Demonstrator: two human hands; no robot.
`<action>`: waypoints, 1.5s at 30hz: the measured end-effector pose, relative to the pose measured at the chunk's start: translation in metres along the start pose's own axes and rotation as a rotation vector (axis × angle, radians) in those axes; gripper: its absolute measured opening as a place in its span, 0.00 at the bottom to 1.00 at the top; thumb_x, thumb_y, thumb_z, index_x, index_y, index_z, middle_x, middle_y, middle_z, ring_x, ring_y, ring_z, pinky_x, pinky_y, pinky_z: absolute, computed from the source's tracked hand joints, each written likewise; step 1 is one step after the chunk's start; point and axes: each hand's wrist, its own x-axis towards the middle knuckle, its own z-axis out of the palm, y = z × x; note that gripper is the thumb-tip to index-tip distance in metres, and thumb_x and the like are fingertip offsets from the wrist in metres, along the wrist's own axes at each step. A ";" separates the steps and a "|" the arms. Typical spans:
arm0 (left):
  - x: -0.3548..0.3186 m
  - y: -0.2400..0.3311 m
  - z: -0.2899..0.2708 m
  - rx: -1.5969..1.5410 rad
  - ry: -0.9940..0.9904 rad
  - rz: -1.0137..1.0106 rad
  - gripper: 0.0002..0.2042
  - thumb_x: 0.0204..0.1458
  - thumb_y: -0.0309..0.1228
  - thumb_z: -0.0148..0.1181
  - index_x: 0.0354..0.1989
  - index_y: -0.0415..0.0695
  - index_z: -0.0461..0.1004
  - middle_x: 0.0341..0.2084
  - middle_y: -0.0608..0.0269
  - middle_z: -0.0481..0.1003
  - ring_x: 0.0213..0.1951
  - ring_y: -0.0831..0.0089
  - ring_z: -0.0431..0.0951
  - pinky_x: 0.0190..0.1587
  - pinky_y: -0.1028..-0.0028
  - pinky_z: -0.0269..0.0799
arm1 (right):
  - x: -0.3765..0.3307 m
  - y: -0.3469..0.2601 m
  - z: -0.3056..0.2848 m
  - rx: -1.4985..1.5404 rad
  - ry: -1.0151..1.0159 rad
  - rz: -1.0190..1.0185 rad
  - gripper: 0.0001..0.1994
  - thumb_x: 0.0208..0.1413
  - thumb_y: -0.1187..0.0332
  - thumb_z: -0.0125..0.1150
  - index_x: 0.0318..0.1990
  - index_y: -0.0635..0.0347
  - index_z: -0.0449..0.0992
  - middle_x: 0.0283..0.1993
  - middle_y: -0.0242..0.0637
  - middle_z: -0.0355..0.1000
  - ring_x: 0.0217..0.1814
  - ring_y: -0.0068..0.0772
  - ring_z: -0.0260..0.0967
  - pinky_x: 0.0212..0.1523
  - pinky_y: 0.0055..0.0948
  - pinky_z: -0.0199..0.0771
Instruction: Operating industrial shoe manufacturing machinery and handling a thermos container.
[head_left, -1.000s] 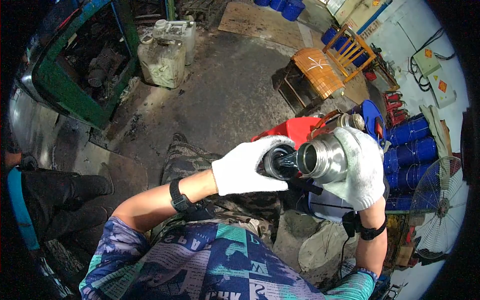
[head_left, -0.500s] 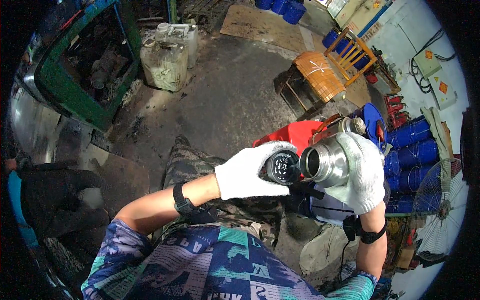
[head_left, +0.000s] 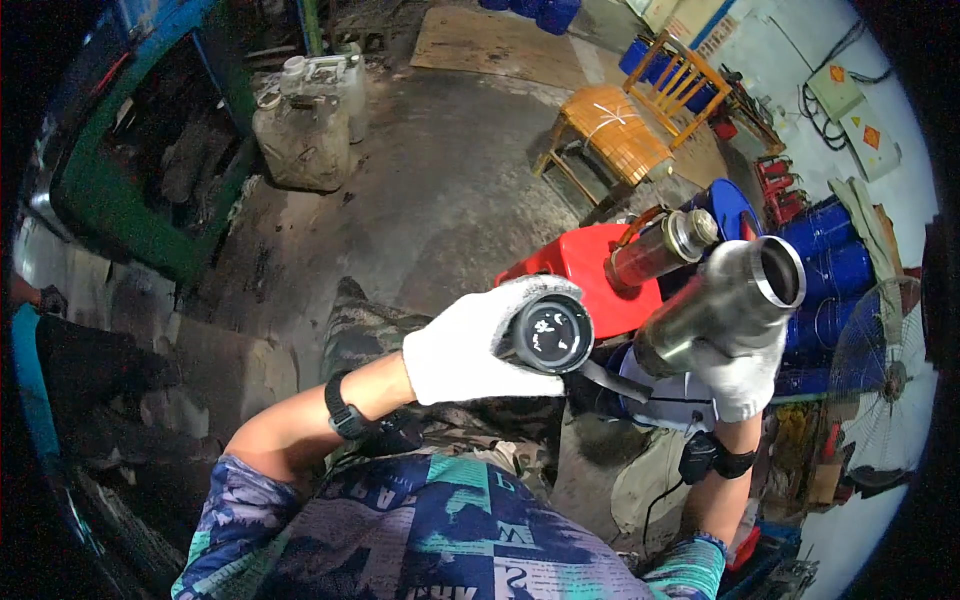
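Note:
In my white-gloved left hand (head_left: 465, 345) is a round black cup (head_left: 553, 335), its mouth facing up; shiny white reflections inside look like liquid. The fingers and thumb close around its side. My right hand (head_left: 745, 375), also gloved in white, is wrapped round the lower part of a steel vacuum flask (head_left: 715, 300). This flask has no lid on, and its wide mouth points up and to the right, apart from the cup. Motion blurs the flask and the right glove a little. Beyond them, a second flask (head_left: 655, 255) stands on a red plastic stool (head_left: 590, 270).
A wooden chair (head_left: 615, 130) with a slatted seat stands farther off. Blue drums (head_left: 825, 250) and a wire-guarded fan (head_left: 885, 380) are on the right. Dirty plastic jerrycans (head_left: 303, 145) sit at the far left beside a green machine frame (head_left: 120, 215).
My right hand has lifted the flask away to the right and tipped it upright; its mouth was at the cup's rim before. The cup stays in my left hand, slightly farther left.

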 end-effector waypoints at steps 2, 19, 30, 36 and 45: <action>0.005 0.006 0.002 0.019 0.011 -0.037 0.39 0.42 0.42 0.79 0.64 0.44 0.68 0.56 0.54 0.76 0.58 0.62 0.77 0.62 0.63 0.72 | -0.014 0.002 -0.030 -0.663 0.139 -0.185 0.34 0.40 0.75 0.65 0.62 0.60 0.69 0.58 0.38 0.73 0.61 0.33 0.71 0.65 0.36 0.68; 0.028 0.051 -0.011 0.013 -0.212 0.061 0.46 0.35 0.45 0.83 0.64 0.43 0.67 0.54 0.56 0.78 0.57 0.61 0.78 0.61 0.63 0.72 | -0.123 0.053 -0.160 -0.061 0.787 -0.087 0.38 0.55 0.59 0.69 0.69 0.70 0.61 0.63 0.52 0.69 0.59 0.49 0.73 0.61 0.50 0.75; 0.020 0.085 -0.014 -0.089 -0.319 0.101 0.41 0.40 0.46 0.80 0.63 0.45 0.70 0.57 0.56 0.76 0.62 0.58 0.75 0.64 0.61 0.69 | -0.111 0.180 -0.020 0.156 0.450 0.087 0.41 0.46 0.63 0.75 0.68 0.64 0.63 0.63 0.43 0.69 0.61 0.40 0.70 0.65 0.44 0.70; 0.020 0.090 -0.016 -0.232 -0.441 0.066 0.37 0.49 0.47 0.72 0.66 0.44 0.68 0.61 0.53 0.73 0.64 0.54 0.72 0.67 0.59 0.66 | -0.107 0.242 0.030 -0.110 0.421 0.068 0.41 0.41 0.69 0.75 0.66 0.60 0.64 0.62 0.39 0.69 0.62 0.38 0.69 0.67 0.41 0.67; 0.025 0.087 -0.016 -0.233 -0.506 0.267 0.35 0.51 0.49 0.69 0.66 0.46 0.68 0.59 0.52 0.73 0.57 0.55 0.76 0.59 0.60 0.72 | -0.116 0.286 0.048 -0.268 0.338 0.134 0.38 0.37 0.65 0.79 0.60 0.57 0.70 0.58 0.40 0.73 0.62 0.42 0.71 0.67 0.43 0.64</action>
